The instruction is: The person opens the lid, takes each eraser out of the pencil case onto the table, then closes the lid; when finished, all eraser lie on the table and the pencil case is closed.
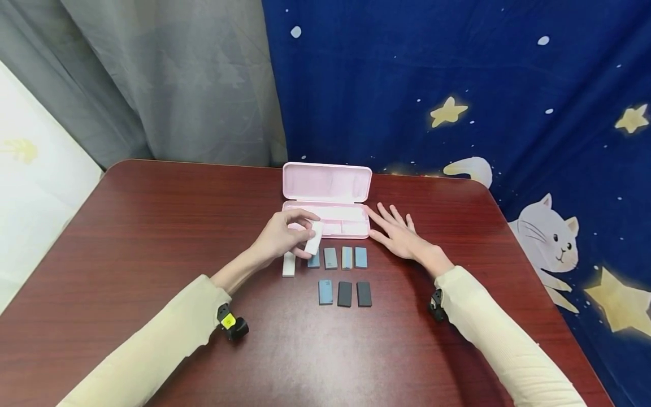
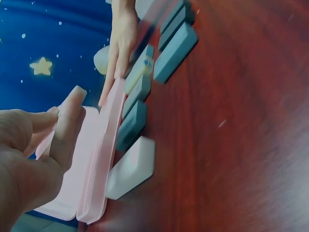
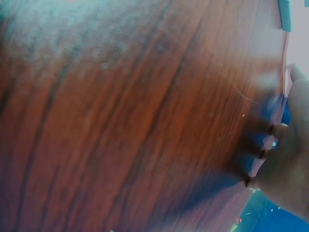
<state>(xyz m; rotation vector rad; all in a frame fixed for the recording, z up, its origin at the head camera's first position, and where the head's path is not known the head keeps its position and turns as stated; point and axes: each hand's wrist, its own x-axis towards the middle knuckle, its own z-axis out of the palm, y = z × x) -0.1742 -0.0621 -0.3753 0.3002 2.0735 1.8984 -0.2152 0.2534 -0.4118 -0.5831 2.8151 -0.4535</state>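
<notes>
A pink pencil case (image 1: 327,182) lies with its lid folded back near the table's far edge. My left hand (image 1: 277,234) pinches a white eraser (image 1: 315,237) between thumb and fingers, just over the front left of the case. Fingers spread, my right hand (image 1: 404,238) rests beside the case, its fingertips at the right rim. Below my left hand stands another white eraser (image 1: 289,265), shown fully in the left wrist view. To its right is a row with a blue block (image 1: 314,261), a grey-blue block (image 1: 330,258), a striped block (image 1: 347,258) and a light blue block (image 1: 361,258).
Closer to me lie a blue block (image 1: 325,292) and two black blocks (image 1: 344,294). All this is on a dark red-brown wooden table (image 1: 168,226). A grey curtain (image 1: 203,79) and a blue starry curtain (image 1: 366,79) hang behind it.
</notes>
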